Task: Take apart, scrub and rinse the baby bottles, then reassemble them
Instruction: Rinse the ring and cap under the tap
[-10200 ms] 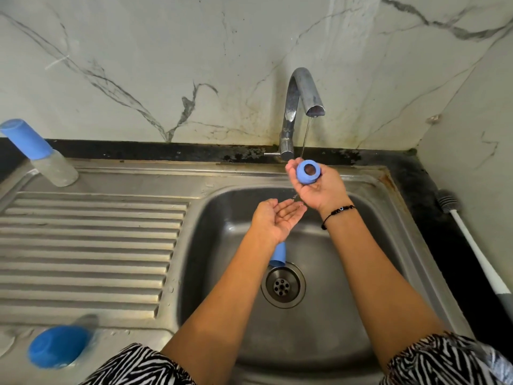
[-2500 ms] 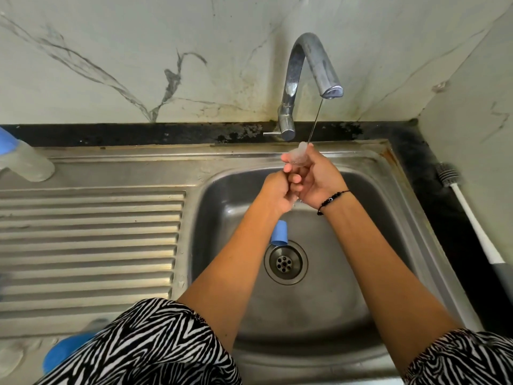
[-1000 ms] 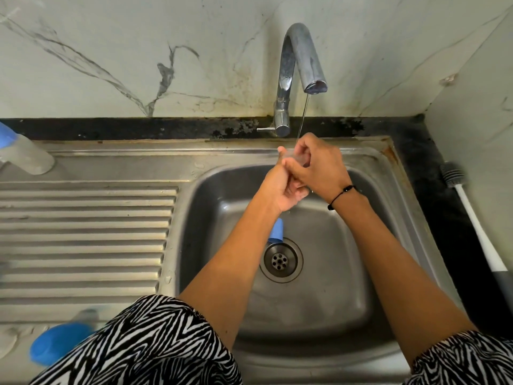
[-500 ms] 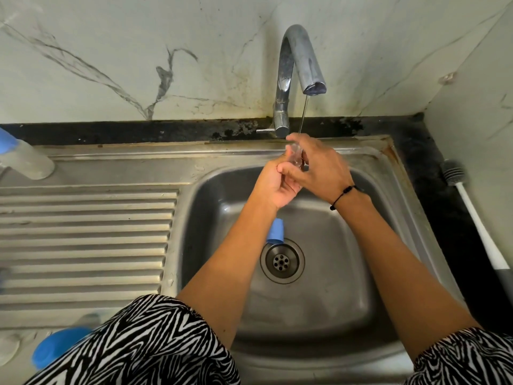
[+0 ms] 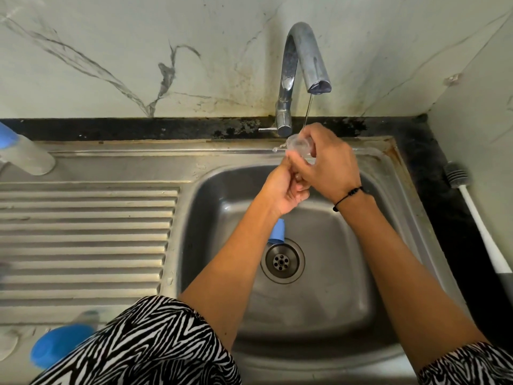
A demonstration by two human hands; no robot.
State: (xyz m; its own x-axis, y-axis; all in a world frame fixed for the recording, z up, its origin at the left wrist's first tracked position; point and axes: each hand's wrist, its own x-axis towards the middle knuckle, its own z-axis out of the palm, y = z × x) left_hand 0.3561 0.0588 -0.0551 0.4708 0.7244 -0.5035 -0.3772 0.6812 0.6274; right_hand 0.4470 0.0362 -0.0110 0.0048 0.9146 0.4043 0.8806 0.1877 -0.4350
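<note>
Teat [image 5: 298, 145], clear and soft, is sitting at twelve o'clock of the sink [image 5: 399, 207], right under the thin stream from the tap [image 5: 301, 68]. I am pinching it with my right hand [image 5: 324, 165], while my left hand [image 5: 286, 187] is curling against it from seven o'clock; both hands are pressed together. I judge the rinse needs slow turning, so water is reaching the inside too, and a light squeeze, since wet silicone slips. A blue ring [image 5: 277, 232] is lying by the drain [image 5: 282, 261] at six o'clock.
</note>
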